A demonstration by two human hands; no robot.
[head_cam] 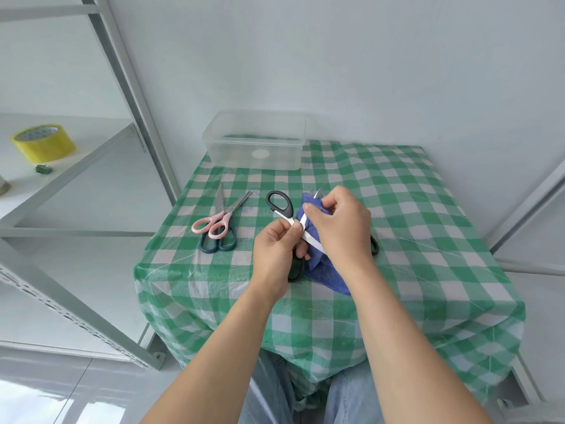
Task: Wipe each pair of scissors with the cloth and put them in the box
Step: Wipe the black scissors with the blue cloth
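Note:
My left hand (276,250) grips black-handled scissors (279,205) near the pivot, blades spread apart above the table. My right hand (337,228) presses a blue cloth (321,264) around one blade, whose tip pokes out past my fingers. The cloth hangs down onto the tablecloth. Left of my hands lie pink-handled scissors (214,223), partly open, crossing over dark teal-handled scissors (218,244). A clear plastic box (253,142) stands at the table's far edge with something dark inside. Another dark handle (374,244) shows behind my right wrist.
The small table carries a green-and-white checked tablecloth (397,224) and stands against a pale wall. A grey metal shelf rack (91,166) stands to the left, holding a roll of yellow tape (42,142). My legs in jeans are under the table's near edge.

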